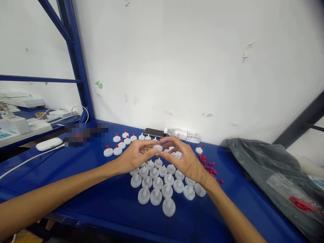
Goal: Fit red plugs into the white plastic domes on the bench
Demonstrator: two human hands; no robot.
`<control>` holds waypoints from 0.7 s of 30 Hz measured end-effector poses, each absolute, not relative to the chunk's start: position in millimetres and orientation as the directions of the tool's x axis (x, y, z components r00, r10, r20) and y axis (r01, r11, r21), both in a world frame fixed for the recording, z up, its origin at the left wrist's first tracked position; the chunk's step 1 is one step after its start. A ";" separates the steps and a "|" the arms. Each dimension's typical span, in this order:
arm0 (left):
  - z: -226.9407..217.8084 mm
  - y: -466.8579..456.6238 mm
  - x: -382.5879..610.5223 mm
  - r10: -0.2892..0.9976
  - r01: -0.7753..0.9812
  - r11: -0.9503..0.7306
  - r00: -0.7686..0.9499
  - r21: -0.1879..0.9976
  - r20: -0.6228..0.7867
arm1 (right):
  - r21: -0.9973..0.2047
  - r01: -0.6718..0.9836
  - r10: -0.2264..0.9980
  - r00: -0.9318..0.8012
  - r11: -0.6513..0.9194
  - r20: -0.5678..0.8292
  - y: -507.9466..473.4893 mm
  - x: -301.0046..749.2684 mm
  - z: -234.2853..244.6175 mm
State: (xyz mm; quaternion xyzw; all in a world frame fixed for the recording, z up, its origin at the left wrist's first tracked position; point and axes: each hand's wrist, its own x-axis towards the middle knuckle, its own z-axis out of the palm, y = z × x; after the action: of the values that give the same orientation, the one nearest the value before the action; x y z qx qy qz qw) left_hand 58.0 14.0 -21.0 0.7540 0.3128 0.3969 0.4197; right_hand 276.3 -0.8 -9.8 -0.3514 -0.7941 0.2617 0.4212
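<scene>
Between the fingertips of my left hand [134, 153] and my right hand [184, 158] is a white plastic nozzle cap [158, 147]. Both hands are closed on it, thumbs at the near side, above the table. Below them stand several rows of white nozzle caps [158, 183] without red tips, spouts up. Left of my left hand are several white caps with red tips [117, 150]. Small loose red tips [212, 168] lie scattered right of my right hand, and one red-tipped cap [199, 149] stands behind them. My fingers partly hide the held cap and the caps behind.
A phone [155, 132] and a clear plastic bottle [183, 134] lie along the wall. A dark grey bag [243, 158] covers the table's right side, with a clear bag of red pieces [300, 203] on it. A white device [50, 144] with a cable lies left on the blue table [101, 199].
</scene>
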 end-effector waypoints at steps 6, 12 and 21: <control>-22.9 18.1 53.1 0.739 0.221 -0.565 0.565 0.795 0.368 | -0.585 0.457 0.739 -0.342 0.670 0.580 2.3 280.3 -9.3; -21.9 17.5 52.3 0.661 0.487 -0.749 0.580 0.449 0.475 | -0.410 0.794 0.738 -0.072 0.450 0.671 14.1 326.6 8.2; -28.1 32.1 49.3 0.614 0.577 -0.774 0.583 0.262 0.532 | -0.270 0.953 0.799 0.268 -0.137 0.539 42.0 448.3 -11.3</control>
State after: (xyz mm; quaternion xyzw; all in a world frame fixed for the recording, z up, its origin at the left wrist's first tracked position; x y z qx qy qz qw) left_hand 49.3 32.1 -28.1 0.8891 0.3349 0.3104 0.0305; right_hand 448.3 42.0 -11.3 -0.7420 -0.5902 -0.1338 0.2885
